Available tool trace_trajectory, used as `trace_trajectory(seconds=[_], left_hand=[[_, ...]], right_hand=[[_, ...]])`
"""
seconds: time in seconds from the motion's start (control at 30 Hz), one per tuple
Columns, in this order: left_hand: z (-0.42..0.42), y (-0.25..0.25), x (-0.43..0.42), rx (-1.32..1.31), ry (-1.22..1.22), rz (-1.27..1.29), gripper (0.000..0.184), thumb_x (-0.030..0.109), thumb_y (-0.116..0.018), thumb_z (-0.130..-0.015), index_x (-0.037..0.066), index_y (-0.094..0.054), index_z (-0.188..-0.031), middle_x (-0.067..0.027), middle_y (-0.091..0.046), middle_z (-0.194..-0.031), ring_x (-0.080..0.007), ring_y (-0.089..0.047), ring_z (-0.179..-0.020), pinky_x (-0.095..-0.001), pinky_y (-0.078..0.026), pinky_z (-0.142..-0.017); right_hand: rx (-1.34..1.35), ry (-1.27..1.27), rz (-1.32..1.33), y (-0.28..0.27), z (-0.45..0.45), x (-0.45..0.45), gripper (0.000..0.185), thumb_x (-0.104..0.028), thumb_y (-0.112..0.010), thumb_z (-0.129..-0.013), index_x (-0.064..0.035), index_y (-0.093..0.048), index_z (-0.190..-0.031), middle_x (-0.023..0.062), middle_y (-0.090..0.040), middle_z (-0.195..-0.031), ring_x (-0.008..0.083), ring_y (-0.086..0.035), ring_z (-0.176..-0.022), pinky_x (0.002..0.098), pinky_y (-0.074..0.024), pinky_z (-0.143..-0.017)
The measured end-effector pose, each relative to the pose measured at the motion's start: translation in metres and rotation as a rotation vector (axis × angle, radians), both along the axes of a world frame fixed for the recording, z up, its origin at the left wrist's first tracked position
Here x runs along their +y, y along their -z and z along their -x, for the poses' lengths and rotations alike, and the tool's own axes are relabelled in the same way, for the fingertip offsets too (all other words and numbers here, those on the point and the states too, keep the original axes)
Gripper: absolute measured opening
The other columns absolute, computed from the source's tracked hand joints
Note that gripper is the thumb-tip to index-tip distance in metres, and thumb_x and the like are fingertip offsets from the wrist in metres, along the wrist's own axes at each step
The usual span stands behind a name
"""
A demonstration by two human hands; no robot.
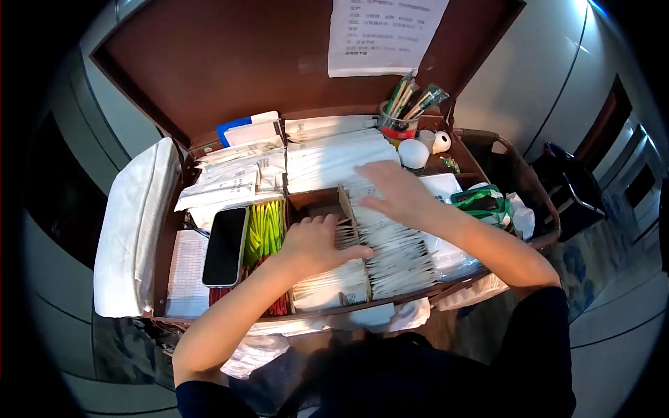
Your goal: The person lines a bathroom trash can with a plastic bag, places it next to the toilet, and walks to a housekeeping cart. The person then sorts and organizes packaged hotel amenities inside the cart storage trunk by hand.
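My left hand (315, 244) is over a compartment of white paper packets (331, 289). Its fingers reach to the brown divider and its thumb points right, apart from them. No held object shows in it. Farther right, my right hand (398, 195) hovers over or touches a tight row of thin white packets (397, 261); contact is hard to tell. Its thumb and fingers are spread, with nothing visible between them. Just beyond its fingertips lie long white sleeves (334, 164). Beside my left wrist are green sachets (265, 230) and a black-screened phone (226, 245).
A brown case lid (230, 63) stands raised behind, bearing a printed sheet (383, 35). A glass jar (399, 125) holds wrapped sticks at the back right. A folded white towel (132, 230) hangs at the left edge. A side basket (547, 202) sits right, near green straps (481, 202).
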State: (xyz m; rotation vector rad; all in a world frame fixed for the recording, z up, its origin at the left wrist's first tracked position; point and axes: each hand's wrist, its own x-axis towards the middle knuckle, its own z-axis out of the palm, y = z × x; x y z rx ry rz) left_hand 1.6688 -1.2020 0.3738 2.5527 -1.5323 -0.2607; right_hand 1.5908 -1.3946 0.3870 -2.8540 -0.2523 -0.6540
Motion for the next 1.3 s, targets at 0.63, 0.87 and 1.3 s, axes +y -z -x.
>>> trace_trajectory(seconds=[0.63, 0.87, 1.3], left_hand=[[-0.005, -0.006, 0.007, 0.164, 0.105, 0.017, 0.099, 0.074, -0.046, -0.067, -0.010, -0.039, -0.118, -0.0257, -0.051, -0.108, -0.0367, -0.049, -0.104, -0.0402, -0.042, -0.086], [-0.036, -0.009, -0.018, 0.682, 0.069, 0.238, 0.095, 0.070, -0.042, -0.074, -0.009, -0.031, -0.125, -0.0228, -0.045, -0.119, -0.0304, -0.043, -0.112, -0.0325, -0.034, -0.094], [-0.048, -0.011, -0.057, 0.790, 0.116, -0.147, 0.124, 0.077, -0.039, -0.069, -0.022, 0.012, -0.123, -0.0294, -0.040, -0.123, -0.0305, -0.042, -0.116, -0.0294, -0.035, -0.094]], right_hand=[[0.096, 0.124, 0.258, 0.009, -0.014, 0.008, 0.053, -0.048, -0.052, -0.079, 0.0010, -0.051, -0.098, 0.0169, -0.053, -0.095, 0.0325, -0.051, -0.088, 0.0395, -0.0422, -0.075], [-0.043, 0.071, 0.086, 0.021, -0.009, 0.004, 0.049, -0.037, -0.054, -0.081, -0.0022, -0.047, -0.114, 0.0142, -0.049, -0.104, 0.0313, -0.045, -0.098, 0.0404, -0.0361, -0.085], [0.145, 0.319, 0.204, 0.023, -0.015, 0.019, 0.059, -0.032, -0.054, -0.077, -0.0073, -0.038, -0.128, 0.0119, -0.049, -0.112, 0.0272, -0.045, -0.103, 0.0365, -0.0311, -0.090]])
